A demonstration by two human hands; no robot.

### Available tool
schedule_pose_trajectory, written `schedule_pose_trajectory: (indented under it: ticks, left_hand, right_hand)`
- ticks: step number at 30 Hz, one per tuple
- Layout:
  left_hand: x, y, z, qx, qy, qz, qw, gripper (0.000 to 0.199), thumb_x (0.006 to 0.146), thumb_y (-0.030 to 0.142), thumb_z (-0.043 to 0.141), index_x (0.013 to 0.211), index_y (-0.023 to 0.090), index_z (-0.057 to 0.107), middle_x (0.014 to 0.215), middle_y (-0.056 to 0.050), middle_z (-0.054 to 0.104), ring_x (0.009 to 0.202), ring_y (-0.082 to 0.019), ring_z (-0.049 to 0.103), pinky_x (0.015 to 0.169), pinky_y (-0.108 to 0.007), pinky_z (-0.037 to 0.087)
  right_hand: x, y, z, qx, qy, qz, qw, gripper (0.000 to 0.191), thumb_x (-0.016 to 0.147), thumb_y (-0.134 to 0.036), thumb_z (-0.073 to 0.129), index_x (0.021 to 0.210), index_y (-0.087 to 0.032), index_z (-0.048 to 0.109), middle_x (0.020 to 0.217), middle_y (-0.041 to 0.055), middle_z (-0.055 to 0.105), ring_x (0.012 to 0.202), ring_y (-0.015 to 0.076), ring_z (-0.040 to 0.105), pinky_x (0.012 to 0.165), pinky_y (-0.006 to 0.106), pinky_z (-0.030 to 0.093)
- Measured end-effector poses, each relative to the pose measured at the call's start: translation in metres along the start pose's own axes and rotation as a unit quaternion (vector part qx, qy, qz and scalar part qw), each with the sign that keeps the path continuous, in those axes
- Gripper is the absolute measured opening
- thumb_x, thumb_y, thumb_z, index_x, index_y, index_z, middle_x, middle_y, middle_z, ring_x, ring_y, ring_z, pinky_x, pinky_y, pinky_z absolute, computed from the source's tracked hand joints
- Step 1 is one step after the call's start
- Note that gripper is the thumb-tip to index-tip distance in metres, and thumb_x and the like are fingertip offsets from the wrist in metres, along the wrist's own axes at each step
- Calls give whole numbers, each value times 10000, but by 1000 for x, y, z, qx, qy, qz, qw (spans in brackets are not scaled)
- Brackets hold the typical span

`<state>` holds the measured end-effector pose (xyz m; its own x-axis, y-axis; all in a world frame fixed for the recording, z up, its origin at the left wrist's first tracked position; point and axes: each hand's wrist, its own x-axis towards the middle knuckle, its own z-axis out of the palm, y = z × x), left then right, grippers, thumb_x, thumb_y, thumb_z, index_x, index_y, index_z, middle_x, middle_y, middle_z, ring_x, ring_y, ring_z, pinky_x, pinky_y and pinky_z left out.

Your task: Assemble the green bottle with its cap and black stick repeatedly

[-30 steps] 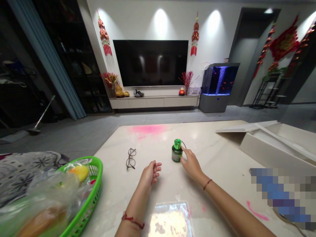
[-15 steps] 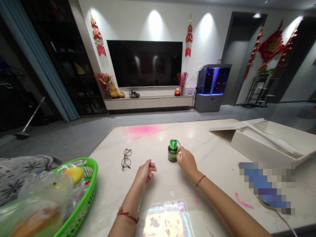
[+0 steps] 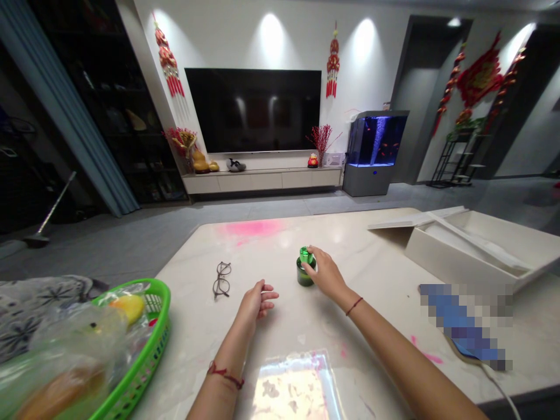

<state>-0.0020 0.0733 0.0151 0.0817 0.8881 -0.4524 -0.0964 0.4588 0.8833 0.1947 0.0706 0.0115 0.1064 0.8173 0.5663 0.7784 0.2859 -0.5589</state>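
A small dark green glass bottle (image 3: 305, 278) with a shiny green cap (image 3: 304, 255) stands upright on the pale marble table. My right hand (image 3: 326, 268) is at the bottle's right side, thumb and fingers closed around its cap and partly covering it. My left hand (image 3: 259, 300) hovers left of the bottle and nearer to me, fingers loosely apart and holding nothing. Further left, a pair of glasses (image 3: 221, 280) lies on the tabletop. Between my forearms lies a shiny, patterned clear-edged sheet (image 3: 291, 388).
At left is a green plastic basket (image 3: 164, 326) with bagged items. An open white box (image 3: 464, 251) stands at right, near a blurred-out phone-like object (image 3: 464, 326) with a cable. Pink stains (image 3: 254, 227) mark the table (image 3: 188, 344). A television and fish tank are beyond.
My right hand has moved from the bottle's side up onto its cap; the thin dark strip seen beside it no longer shows. My left hand's fingers have spread a little.
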Motion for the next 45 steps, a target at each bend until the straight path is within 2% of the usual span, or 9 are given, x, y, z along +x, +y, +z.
schedule_pose_trajectory:
  ticks: [5, 14, 21, 26, 29, 32, 35, 39, 45]
  left_hand:
    - [-6, 4, 4, 3, 36, -11, 999, 169, 802, 296, 470, 718, 157, 515, 531, -6, 630, 325, -72, 492, 326, -145, 248]
    - [-13, 6, 7, 12, 38, -7, 999, 176, 809, 284, 458, 713, 155, 529, 578, 6, 629, 369, -71, 528, 332, -147, 286]
    - [-18, 3, 10, 67, 16, 16, 998, 180, 719, 334, 536, 715, 155, 553, 750, -35, 682, 460, -71, 556, 395, -152, 344]
    - [-21, 1, 13, 112, -2, 31, 993, 244, 710, 380, 523, 777, 151, 571, 875, -76, 684, 546, -98, 589, 456, -177, 392]
    - [-20, -2, 16, 165, -20, 67, 984, 316, 709, 367, 529, 933, 154, 595, 1001, -109, 657, 726, -156, 631, 552, -216, 440]
    - [-19, -8, 21, 218, -35, 131, 966, 507, 647, 291, 610, 1135, 174, 542, 1172, -145, 577, 956, -231, 594, 677, -277, 466]
    - [-16, -17, 25, 224, -73, 191, 953, 683, 579, 255, 688, 1223, 173, 476, 1272, -162, 499, 1075, -269, 534, 823, -342, 447]
    - [-8, -28, 29, 220, -125, 209, 945, 680, 587, 324, 714, 1209, 177, 483, 1203, -140, 562, 1087, -281, 529, 910, -397, 398]
    - [6, -36, 31, 221, -98, 204, 949, 597, 579, 363, 720, 1110, 160, 538, 1105, -128, 615, 1017, -270, 575, 885, -384, 405]
  right_hand:
    - [0, -6, -3, 45, 61, 54, 996, 178, 770, -368, 528, 846, -209, 502, 879, 45, 605, 842, 199, 579, 758, 322, 439]
    - [-2, -11, -3, 72, 55, 89, 992, 324, 731, -334, 543, 1009, -205, 439, 919, 48, 605, 815, 185, 596, 717, 307, 453]
    - [0, -14, -8, 102, 31, 120, 987, 329, 641, -239, 574, 959, -210, 496, 908, 32, 623, 807, 182, 597, 747, 320, 463]
    - [1, -17, -12, 186, -19, 118, 975, 360, 578, -159, 572, 931, -195, 514, 935, 39, 621, 819, 172, 591, 755, 322, 466]
    - [3, -16, -17, 295, -97, 120, 943, 392, 529, -100, 565, 910, -176, 516, 932, 44, 624, 848, 164, 594, 779, 314, 463]
    - [3, -15, -23, 385, -166, 123, 900, 380, 509, -61, 530, 875, -162, 524, 920, 47, 627, 865, 160, 595, 794, 303, 455]
    - [2, -17, -27, 403, -205, 100, 887, 349, 513, -54, 509, 842, -155, 562, 918, 42, 623, 851, 155, 587, 795, 297, 448]
    - [1, -18, -29, 415, -228, 92, 876, 385, 524, -58, 508, 888, -151, 596, 891, 31, 614, 814, 146, 580, 779, 295, 449]
    - [0, -13, -27, 418, -250, 100, 868, 491, 558, -60, 524, 1035, -163, 579, 927, 37, 606, 842, 150, 576, 793, 307, 455]
